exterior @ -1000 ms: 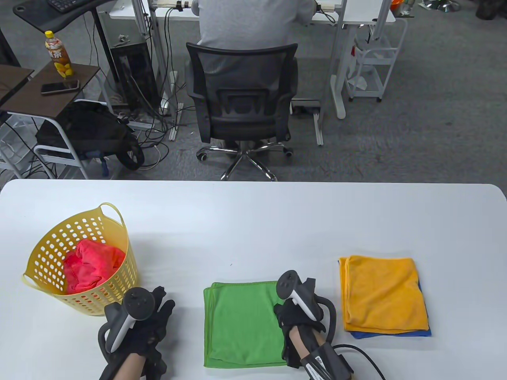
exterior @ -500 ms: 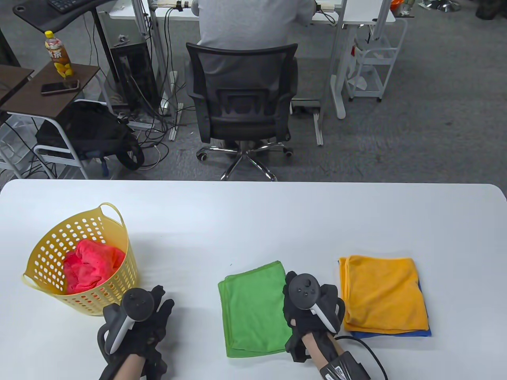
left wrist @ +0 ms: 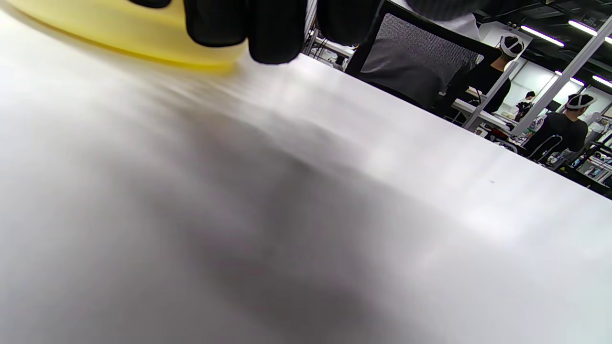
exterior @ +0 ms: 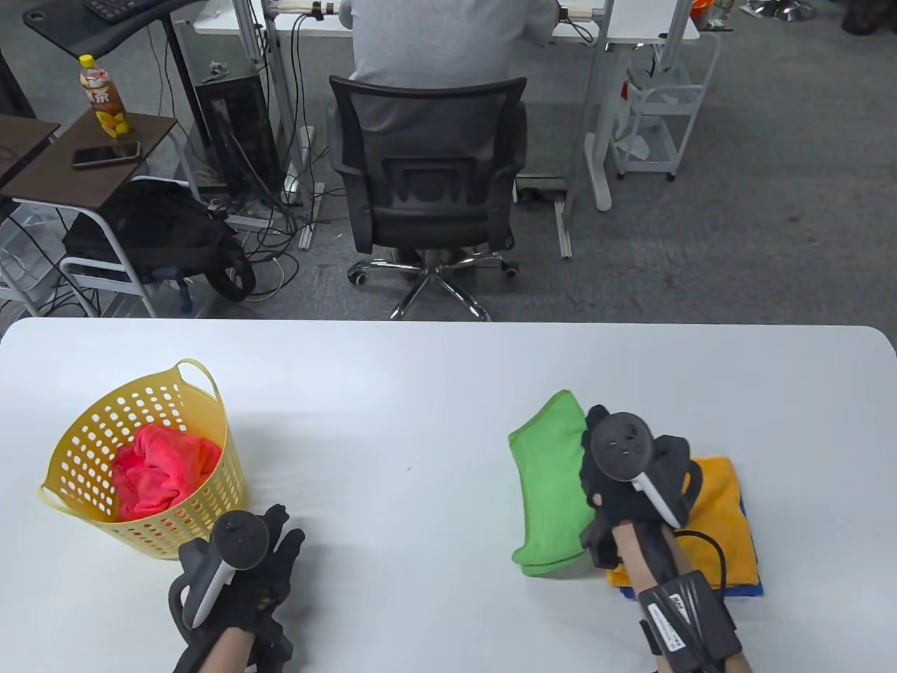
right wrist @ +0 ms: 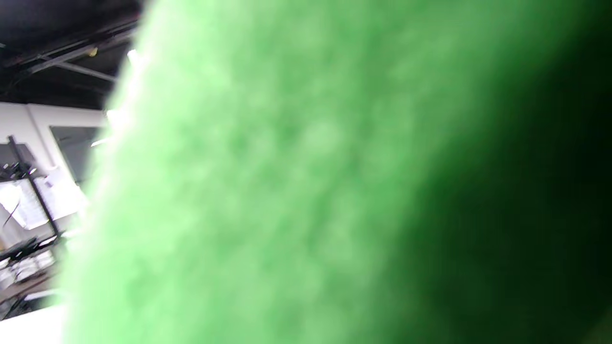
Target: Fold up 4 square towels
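My right hand (exterior: 617, 484) grips the folded green towel (exterior: 550, 484) by its right edge and holds it raised, drooping, just left of the stack. The stack is a folded orange towel (exterior: 725, 522) on a blue towel (exterior: 743, 591) at the table's right. The green towel fills the right wrist view (right wrist: 287, 191), so my fingers are hidden there. A crumpled red towel (exterior: 161, 470) lies in the yellow basket (exterior: 77, 449) at the left. My left hand (exterior: 270, 561) rests on the table by the basket, fingers spread and empty; its fingertips (left wrist: 277, 33) show in the left wrist view.
The white table (exterior: 420, 392) spans the view; its far edge runs along the top. Beyond it stand an office chair (exterior: 427, 175) with a seated person, desks and a side table.
My right hand has lifted the green towel off the table's middle and carried it right and away, up to the orange and blue stack. The left hand has barely moved.
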Demonstrator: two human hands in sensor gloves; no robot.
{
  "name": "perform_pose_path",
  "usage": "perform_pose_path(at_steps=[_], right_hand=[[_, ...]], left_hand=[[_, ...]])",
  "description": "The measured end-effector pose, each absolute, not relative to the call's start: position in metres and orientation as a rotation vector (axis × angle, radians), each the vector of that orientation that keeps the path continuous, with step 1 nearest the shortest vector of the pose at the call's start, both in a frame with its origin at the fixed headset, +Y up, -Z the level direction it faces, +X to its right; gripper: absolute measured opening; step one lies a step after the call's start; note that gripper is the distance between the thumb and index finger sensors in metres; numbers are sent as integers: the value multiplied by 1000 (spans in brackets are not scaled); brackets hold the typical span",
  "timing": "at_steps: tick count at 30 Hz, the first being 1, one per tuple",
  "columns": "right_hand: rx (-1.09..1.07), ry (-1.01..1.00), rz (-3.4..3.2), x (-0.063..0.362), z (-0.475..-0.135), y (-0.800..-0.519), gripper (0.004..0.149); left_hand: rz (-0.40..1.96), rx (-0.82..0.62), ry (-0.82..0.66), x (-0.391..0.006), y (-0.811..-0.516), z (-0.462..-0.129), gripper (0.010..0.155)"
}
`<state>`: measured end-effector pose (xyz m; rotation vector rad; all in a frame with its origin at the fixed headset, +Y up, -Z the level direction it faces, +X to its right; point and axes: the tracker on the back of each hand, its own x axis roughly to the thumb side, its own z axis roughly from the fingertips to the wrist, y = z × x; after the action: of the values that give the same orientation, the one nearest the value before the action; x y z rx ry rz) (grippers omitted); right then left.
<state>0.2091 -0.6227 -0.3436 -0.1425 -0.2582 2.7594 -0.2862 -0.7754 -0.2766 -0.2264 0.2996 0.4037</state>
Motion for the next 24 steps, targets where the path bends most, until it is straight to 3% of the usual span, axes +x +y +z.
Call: perform_pose_path(at_steps=[3, 5, 7, 9, 12, 14, 17, 21, 24], right_hand=[[-324, -201, 2656, 276, -343, -630, 42], [-473, -151, 2624, 314, -346, -653, 42], [-699, -79, 2643, 358, -349, -697, 42], [-852, 31, 2620, 382, -350, -729, 47], [-960, 70, 2638, 392, -348, -743, 63], [-912, -21, 2653, 383, -349, -729, 69], [-740, -116, 2623, 349, -348, -684, 74], [-386, -367, 2352, 272, -325, -617, 75], [-167, -423, 2276, 230, -310, -607, 74]], left_hand=[[398, -228, 297, -285, -775, -276, 65], [391, -228, 295, -285, -776, -276, 64], [375, -231, 294, -283, -777, -277, 64], [360, -235, 296, -282, -779, -277, 65], [328, -241, 301, -279, -782, -277, 66], [299, -243, 299, -277, -783, -277, 67], [266, -245, 282, -271, -784, -276, 67], [242, -254, 235, -257, -783, -274, 68], [219, -249, 209, -249, -779, -273, 68]])
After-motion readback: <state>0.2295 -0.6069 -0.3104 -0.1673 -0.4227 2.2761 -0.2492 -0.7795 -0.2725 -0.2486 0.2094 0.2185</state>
